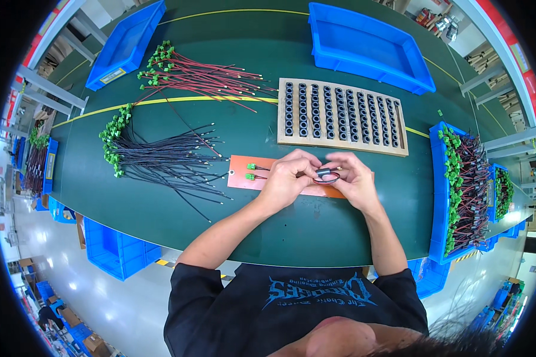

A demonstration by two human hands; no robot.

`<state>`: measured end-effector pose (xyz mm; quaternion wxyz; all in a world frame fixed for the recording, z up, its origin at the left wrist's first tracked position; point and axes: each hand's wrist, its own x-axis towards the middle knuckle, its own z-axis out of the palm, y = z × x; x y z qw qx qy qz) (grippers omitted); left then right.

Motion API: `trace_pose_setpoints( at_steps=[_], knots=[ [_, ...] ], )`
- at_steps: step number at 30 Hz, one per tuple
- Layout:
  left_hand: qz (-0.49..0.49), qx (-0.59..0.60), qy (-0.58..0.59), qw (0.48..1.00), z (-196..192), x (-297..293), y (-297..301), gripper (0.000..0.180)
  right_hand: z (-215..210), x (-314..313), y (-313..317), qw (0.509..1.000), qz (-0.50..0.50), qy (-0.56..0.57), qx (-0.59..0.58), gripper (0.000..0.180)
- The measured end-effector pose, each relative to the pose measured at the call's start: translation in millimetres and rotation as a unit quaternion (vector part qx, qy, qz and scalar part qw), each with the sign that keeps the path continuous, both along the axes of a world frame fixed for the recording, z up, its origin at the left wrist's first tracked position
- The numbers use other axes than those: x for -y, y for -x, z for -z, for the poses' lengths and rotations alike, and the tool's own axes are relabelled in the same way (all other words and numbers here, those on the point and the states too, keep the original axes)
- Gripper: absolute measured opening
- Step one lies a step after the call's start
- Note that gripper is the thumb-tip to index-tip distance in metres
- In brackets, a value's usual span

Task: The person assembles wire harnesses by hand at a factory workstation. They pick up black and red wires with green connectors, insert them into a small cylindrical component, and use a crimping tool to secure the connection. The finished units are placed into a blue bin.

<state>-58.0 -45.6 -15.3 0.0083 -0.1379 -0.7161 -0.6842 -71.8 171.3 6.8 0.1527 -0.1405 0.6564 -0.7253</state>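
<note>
Over an orange board (239,179), both hands work at one black cylindrical core (324,172) with red and black wires looped about it. My left hand (289,178) is closed, its thumb and fingertips pinching at the left side of the core. Curled round the right side, my right hand (356,181) holds the wire loop (327,181) between thumb and fingers. Two green connectors (251,171) lie on the board's left part, with leads running under my left hand. The fingers hide some of the wires and the middle of the board.
Behind the board stands a wooden tray (342,144) with rows of black cores. Black wires (161,152) and red wires (202,77) with green connectors lie to the left. Blue bins (369,44) (125,44) sit at the back; a filled blue bin (439,196) stands right.
</note>
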Motion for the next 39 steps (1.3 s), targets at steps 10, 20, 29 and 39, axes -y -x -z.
trace_pose_setpoints(
  at_steps=[10, 20, 29, 39],
  knots=[
    [0.015, 0.017, -0.026, 0.999, 3, 1, -6, 0.013, -18, -11, -4, 0.933, 0.041, -0.309, -0.181, 0.020],
    [0.039, 0.112, -0.086, 0.989, 3, 3, -7, 0.018, -40, -6, -21, 0.735, 0.129, -0.509, -0.429, 0.016],
    [0.105, -0.028, 0.122, 0.987, -19, 7, -5, 0.030, -21, -43, -37, 0.804, 0.201, -0.460, -0.319, 0.011],
    [0.058, -0.090, 0.142, 0.984, -12, -11, 4, 0.024, -2, -30, -43, 0.986, 0.156, 0.068, 0.002, 0.025]
  ],
)
